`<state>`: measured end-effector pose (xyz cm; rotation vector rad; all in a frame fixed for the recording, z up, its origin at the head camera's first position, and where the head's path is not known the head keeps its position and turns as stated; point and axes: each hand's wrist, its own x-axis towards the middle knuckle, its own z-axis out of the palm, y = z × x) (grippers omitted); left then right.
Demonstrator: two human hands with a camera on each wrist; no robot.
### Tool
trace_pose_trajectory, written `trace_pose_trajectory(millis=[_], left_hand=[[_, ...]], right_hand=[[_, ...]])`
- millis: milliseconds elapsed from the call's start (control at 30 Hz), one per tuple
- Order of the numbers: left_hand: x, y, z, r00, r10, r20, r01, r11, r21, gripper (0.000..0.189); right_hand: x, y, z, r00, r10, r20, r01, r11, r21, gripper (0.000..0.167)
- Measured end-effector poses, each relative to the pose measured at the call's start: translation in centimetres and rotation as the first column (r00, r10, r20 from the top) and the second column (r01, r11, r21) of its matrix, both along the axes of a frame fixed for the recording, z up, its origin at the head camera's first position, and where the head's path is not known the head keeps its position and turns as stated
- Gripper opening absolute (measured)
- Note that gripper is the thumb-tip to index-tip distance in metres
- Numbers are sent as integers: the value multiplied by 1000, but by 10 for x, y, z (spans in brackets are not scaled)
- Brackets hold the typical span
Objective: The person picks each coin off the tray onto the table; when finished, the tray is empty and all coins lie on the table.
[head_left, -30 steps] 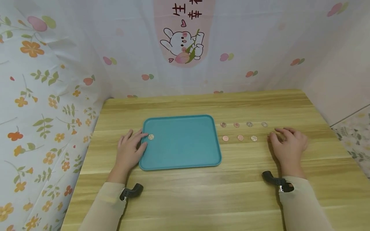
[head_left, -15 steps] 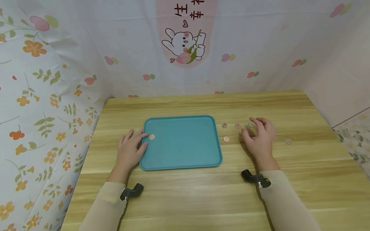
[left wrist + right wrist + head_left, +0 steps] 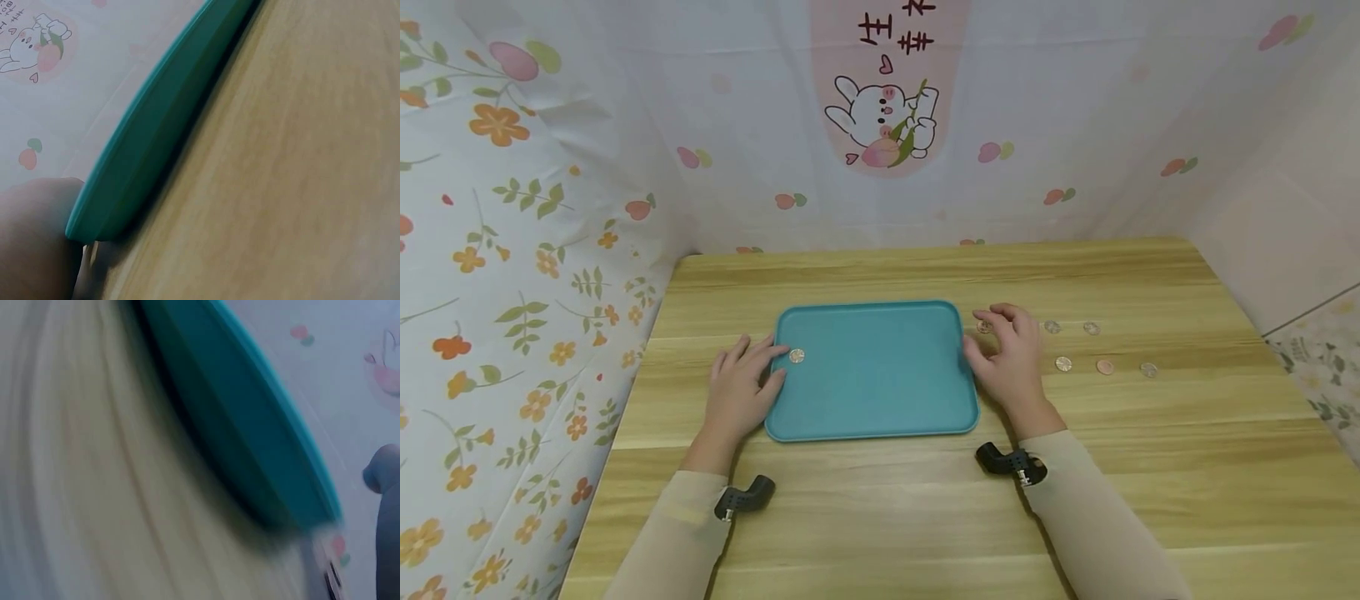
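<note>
In the head view a blue-green tray (image 3: pixel 872 371) lies on the wooden table, with one coin (image 3: pixel 797 356) inside near its left edge. My left hand (image 3: pixel 741 387) rests at that edge, fingers spread, fingertips reaching over the rim beside the coin. At the tray's right edge is my right hand (image 3: pixel 1009 354), thumb by the rim and fingers loosely bent and apart from it. Nothing shows between them. Partly visible by the right fingertips is a coin (image 3: pixel 984 327). The hand may hide others. In the right wrist view a blurred fingertip (image 3: pixel 375 472) stands beside the tray.
Right of the right hand lie two silvery coins (image 3: pixel 1052 327) in a far row. The near row holds a pale coin (image 3: pixel 1063 364), a copper coin (image 3: pixel 1105 367) and a silvery coin (image 3: pixel 1148 370). A patterned cloth (image 3: pixel 737 125) hangs behind the table (image 3: pixel 880 517).
My right hand has moved left along the coin rows, from the far right end to the tray's right edge. The coins it passed still lie on the table. The left hand has stayed put.
</note>
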<state>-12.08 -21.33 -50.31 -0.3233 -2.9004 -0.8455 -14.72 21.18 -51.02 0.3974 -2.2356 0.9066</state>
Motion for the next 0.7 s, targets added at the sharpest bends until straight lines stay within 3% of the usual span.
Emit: trace_pose_trajectory(millis=[233,533,700], left_hand=[[-1,0,0,1000,7,6,-7,1000,-11,43],[-4,2,-3,1000,15,5,-15,1000,-5,52],[-4,1,-3,1000,24,1,-24,1000,0,51]], right_hand=[[1,-37,4,997,51,-56,-52,998,-19,27],[7,-60,11,996,-79,38,74,989,126,25],[8,-69,13,996,-79,42,71,984,161,25]])
